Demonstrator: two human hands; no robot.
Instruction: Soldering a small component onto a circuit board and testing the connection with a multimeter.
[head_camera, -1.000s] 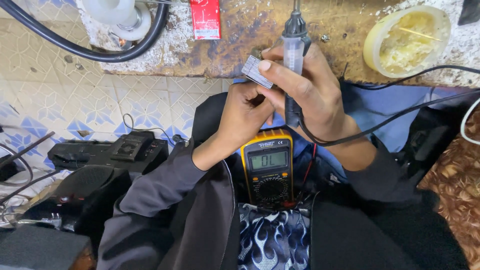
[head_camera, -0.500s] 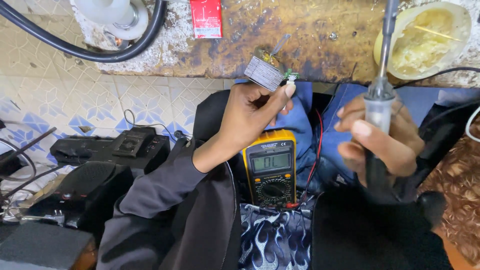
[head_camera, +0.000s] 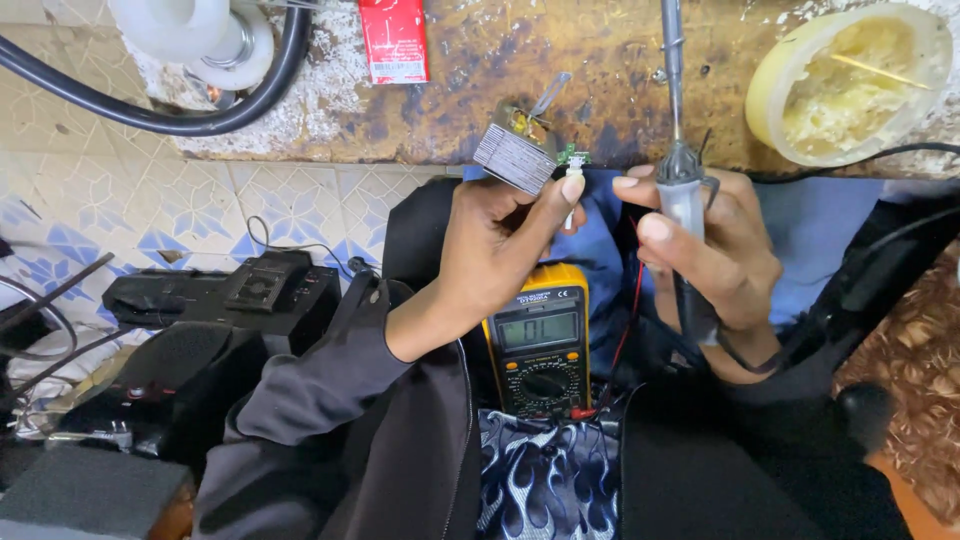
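Scorched wooden bench (head_camera: 480, 70) runs along the far side, a tub of yellow paste (head_camera: 850, 80) at its right end; the left hand (head_camera: 500, 250) pinches a small grey ribbed part (head_camera: 513, 157) with a tiny green board (head_camera: 574, 156) over the bench edge; the right hand (head_camera: 715, 250) is closed around a soldering iron (head_camera: 678, 150), tip pointing away; to work cleanly, brace both wrists and keep fingers off the joint; a yellow meter (head_camera: 540, 340) lies near, on the lap.
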